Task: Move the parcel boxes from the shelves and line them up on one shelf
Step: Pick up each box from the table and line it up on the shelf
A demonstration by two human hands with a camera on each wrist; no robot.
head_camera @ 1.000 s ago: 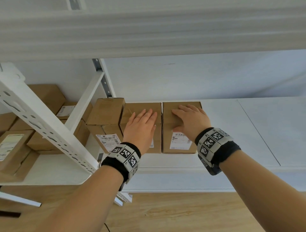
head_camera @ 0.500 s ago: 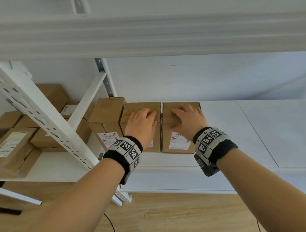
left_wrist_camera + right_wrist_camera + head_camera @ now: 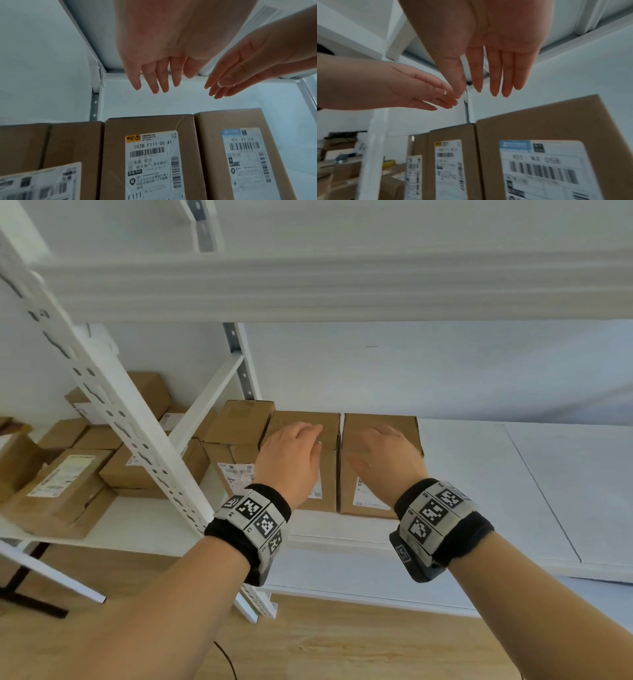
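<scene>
Now | step: two boxes (image 3: 376,460) seem placed, side by side touching on the shelf (image 3: 513,474) | left hand (image 3: 291,460), right hand (image 3: 383,460) both released, fingers straight, above them | next: likely fetch another box (image 3: 68,487) from the left bay.

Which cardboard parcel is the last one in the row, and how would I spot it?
Find the white metal shelf in front of the person. Three brown cardboard boxes stand side by side at its left end. The last is the rightmost brown cardboard box, under the right hand: its label has a blue header, and bare shelf lies beyond it.
</scene>
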